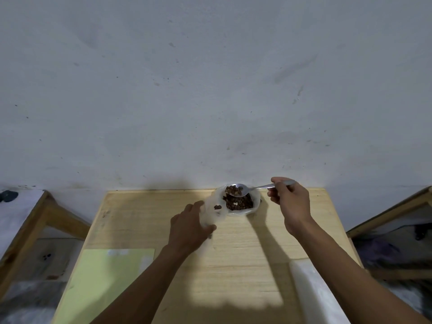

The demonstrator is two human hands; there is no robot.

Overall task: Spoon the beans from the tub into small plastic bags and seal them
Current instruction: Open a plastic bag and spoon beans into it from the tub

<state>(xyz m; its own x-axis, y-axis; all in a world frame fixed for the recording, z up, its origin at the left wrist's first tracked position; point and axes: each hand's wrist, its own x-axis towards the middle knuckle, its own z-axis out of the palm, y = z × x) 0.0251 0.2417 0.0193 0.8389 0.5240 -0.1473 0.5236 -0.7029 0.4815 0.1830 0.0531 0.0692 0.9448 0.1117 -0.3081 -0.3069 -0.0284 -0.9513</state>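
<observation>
Filling most of the view, a pale, scuffed wall (210, 78) rises behind a light wooden table (233, 253) pushed against it. On the table's near left lies a pale green sheet (105, 284); at the near right edge sits a whitish, blurred object (315, 298) that cannot be identified. A person's left hand (189, 228) reaches toward the table's far side, fingers and thumb curled round a small clear plastic bag (210, 213) with a few dark beans inside. Just right of the bag, at the far edge, stands a translucent tub (254, 199) holding brown beans (240, 203). The right hand (289, 202), raised to the tub's right, pinches the handle of a metal spoon (250, 188), whose bowl, loaded with beans, hangs above the tub's far side.
</observation>
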